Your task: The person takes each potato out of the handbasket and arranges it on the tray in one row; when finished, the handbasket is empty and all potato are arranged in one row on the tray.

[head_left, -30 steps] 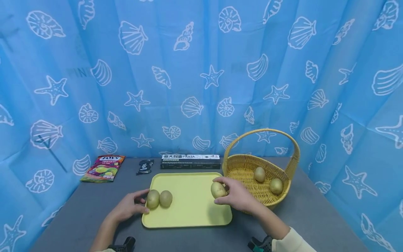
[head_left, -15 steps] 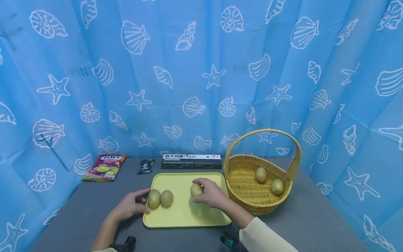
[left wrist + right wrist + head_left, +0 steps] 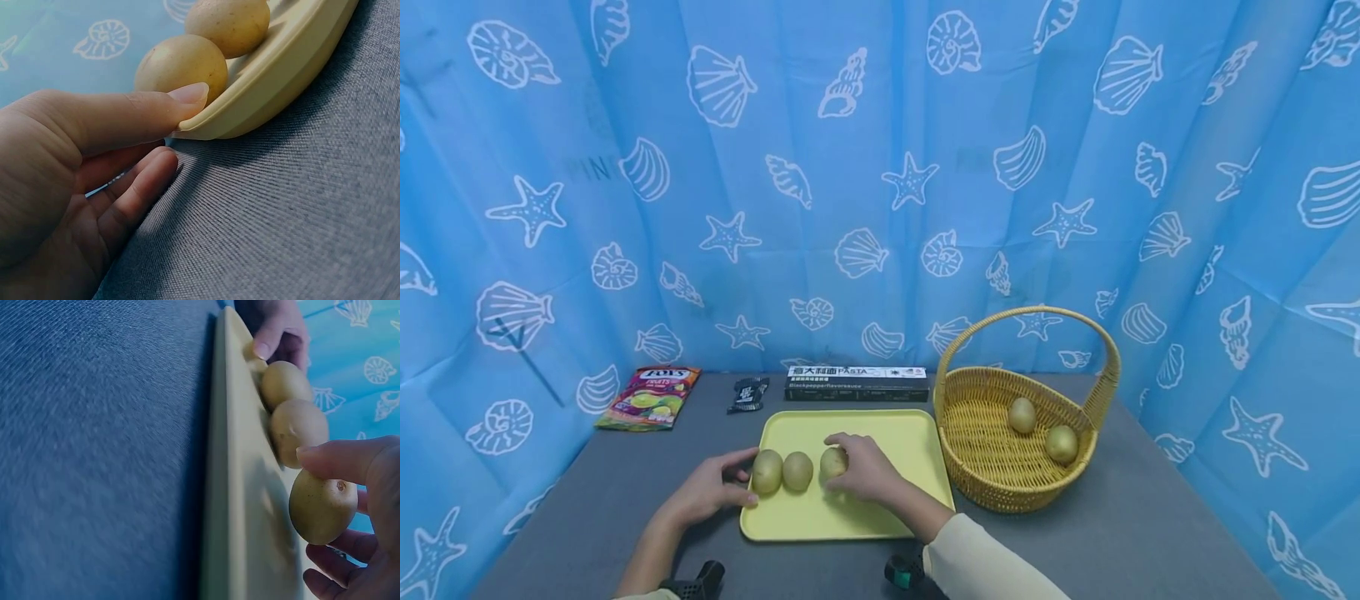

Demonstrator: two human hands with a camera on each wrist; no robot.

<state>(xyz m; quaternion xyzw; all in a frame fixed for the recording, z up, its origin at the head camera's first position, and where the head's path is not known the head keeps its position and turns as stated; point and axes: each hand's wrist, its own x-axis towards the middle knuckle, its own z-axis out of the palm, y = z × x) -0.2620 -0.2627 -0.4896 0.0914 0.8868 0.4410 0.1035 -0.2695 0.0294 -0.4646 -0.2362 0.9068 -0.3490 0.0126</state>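
My right hand [image 3: 868, 471] holds a potato [image 3: 832, 465] between thumb and fingers, low over the middle of a yellow tray [image 3: 850, 521]. The right wrist view shows this potato [image 3: 322, 506] with a dark spot, close to two others in a row. At the tray's left end lie those two, a left potato [image 3: 767, 472] and a second potato [image 3: 797, 472]. My left hand [image 3: 711, 487] is at the tray's left edge. In the left wrist view its thumb [image 3: 156, 112] lies over the tray rim [image 3: 250, 103], with curled fingers beneath and outside it.
A wicker basket [image 3: 1000, 492] with a tall handle stands right of the tray, two potatoes [image 3: 1062, 444] in it. Behind the tray are a pasta box [image 3: 856, 385] and a small black packet [image 3: 748, 395]. A candy bag [image 3: 650, 398] lies back left, before a blue curtain [image 3: 880, 167].
My right hand has carried its potato leftward from beside the basket to the tray's middle, near the other two. My left hand has stayed at the tray's left edge.
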